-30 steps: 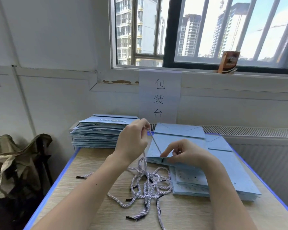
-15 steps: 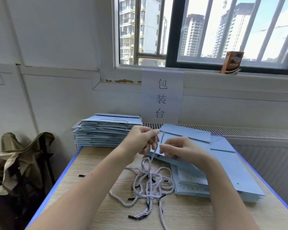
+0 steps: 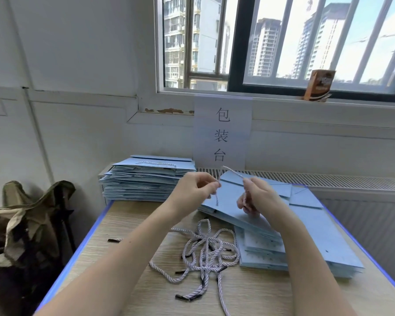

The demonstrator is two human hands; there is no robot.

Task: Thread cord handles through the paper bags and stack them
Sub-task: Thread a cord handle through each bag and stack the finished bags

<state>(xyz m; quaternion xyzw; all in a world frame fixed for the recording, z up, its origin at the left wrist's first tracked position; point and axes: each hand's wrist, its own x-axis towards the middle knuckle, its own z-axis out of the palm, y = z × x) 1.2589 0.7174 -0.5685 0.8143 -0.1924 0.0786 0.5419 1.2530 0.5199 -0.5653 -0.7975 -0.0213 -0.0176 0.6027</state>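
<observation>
A: While the table (image 3: 128,293) carries the whole job, the biggest sign of progress is the far stack (image 3: 146,181) at its back left, where the top bag shows a cord handle lying across it, so those bags look finished.

B: And the near pile (image 3: 317,254) on the right?

A: That pile looks unthreaded; punched holes show on the lower bags and no cords can be seen on them. It seems about as large as the finished one, so the person is perhaps midway, though neither stack can be counted.

B: What about the bag being worked on?

A: One bag (image 3: 233,201) lies tilted on top of the near pile, under both hands. A cord (image 3: 233,173) arcs above it between the hands.

B: How are the fingers?

A: The left hand (image 3: 195,192) pinches one stretch, with a short tail hanging below its fingertips. The right hand (image 3: 259,197) has its fingers curled round the other stretch. Whether either end has passed through a hole cannot be told.

B: Anything left over?

A: A tangle of loose cords (image 3: 205,254) lies in front of the bag, so plenty of threading likely remains, and this bag must then go to the far stack.
</observation>
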